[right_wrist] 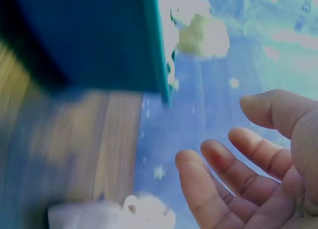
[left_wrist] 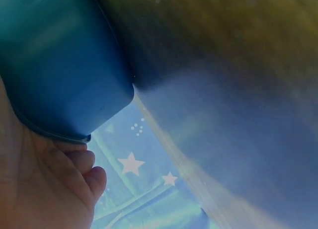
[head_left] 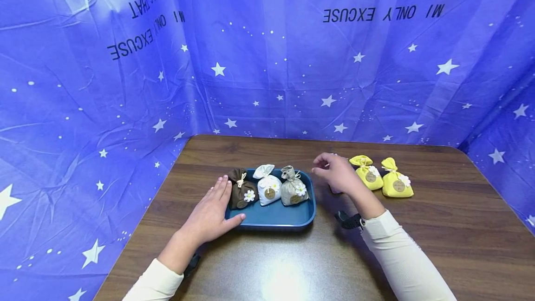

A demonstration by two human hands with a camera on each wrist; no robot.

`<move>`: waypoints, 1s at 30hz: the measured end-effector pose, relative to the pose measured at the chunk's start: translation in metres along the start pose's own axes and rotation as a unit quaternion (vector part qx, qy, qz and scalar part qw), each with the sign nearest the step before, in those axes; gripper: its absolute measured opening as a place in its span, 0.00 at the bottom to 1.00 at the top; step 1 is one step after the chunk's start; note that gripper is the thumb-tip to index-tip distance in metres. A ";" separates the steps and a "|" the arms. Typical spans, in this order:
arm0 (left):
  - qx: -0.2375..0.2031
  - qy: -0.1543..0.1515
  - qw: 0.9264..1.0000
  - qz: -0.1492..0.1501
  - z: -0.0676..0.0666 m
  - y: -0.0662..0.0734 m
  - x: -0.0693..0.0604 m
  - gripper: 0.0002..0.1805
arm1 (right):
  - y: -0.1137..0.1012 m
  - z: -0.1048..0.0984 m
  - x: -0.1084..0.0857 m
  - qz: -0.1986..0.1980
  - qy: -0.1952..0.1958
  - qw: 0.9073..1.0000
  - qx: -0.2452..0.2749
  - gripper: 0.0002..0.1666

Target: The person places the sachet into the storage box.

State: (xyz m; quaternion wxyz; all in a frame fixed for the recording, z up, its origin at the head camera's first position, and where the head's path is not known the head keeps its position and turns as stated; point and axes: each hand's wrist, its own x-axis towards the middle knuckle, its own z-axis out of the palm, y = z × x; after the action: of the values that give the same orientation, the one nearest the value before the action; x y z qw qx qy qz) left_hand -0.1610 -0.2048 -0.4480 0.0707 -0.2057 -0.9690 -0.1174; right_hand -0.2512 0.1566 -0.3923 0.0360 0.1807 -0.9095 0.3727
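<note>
A dark blue tray [head_left: 271,219] stands on the table. Along its back lie a dark brown drawstring sachet [head_left: 237,192], a white sachet [head_left: 267,185] and a grey-beige sachet [head_left: 290,192], each with a small daisy and round label. My left hand [head_left: 211,215] rests along the tray's left end, fingers straight, thumb across the near rim. To the tray's right hovers my right hand [head_left: 338,173], fingers loosely bent and holding nothing. It mostly hides a purplish sachet [head_left: 336,191] beneath it. In the right wrist view, that hand [right_wrist: 248,174] shows an empty palm.
Two yellow sachets, one nearer [head_left: 369,178] and one farther right [head_left: 397,182], sit beyond my right hand. Wood-grain tabletop [head_left: 451,245] extends around the tray. A blue star-printed cloth [head_left: 288,73] hangs behind the table and along its sides.
</note>
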 end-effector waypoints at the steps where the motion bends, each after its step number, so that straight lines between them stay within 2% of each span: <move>1: -0.001 -0.001 1.000 -0.001 0.000 0.000 0.000 0.55 | 0.005 -0.005 -0.001 0.005 0.002 1.000 0.003 0.10; 6: -0.003 -0.004 1.000 -0.005 0.001 -0.001 -0.001 0.55 | 0.028 -0.029 -0.011 0.039 0.014 0.999 0.001 0.11; 10: -0.005 -0.005 1.000 -0.007 0.001 -0.001 0.000 0.54 | 0.045 -0.049 -0.022 0.056 0.025 0.998 -0.013 0.12; 14: -0.005 -0.009 1.000 -0.009 0.001 -0.001 0.000 0.54 | 0.060 -0.068 -0.033 0.073 0.031 0.997 0.004 0.14; 20: -0.005 -0.006 1.000 -0.006 0.001 -0.001 0.000 0.54 | 0.084 -0.095 -0.048 0.096 0.040 0.995 -0.004 0.15; 25: -0.001 -0.007 1.000 -0.006 0.000 0.000 0.000 0.55 | 0.103 -0.111 -0.059 0.114 0.048 0.992 0.004 0.17; 30: 0.001 -0.008 1.000 -0.006 0.000 0.000 0.001 0.55 | 0.119 -0.120 -0.066 0.109 0.068 0.991 -0.038 0.17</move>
State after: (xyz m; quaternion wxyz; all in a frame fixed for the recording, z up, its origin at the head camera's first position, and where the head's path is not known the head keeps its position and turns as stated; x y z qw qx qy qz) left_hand -0.1616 -0.2045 -0.4481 0.0622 -0.2012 -0.9707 -0.1154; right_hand -0.2405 0.3378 -0.3980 0.0637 0.0528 -0.9326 0.3514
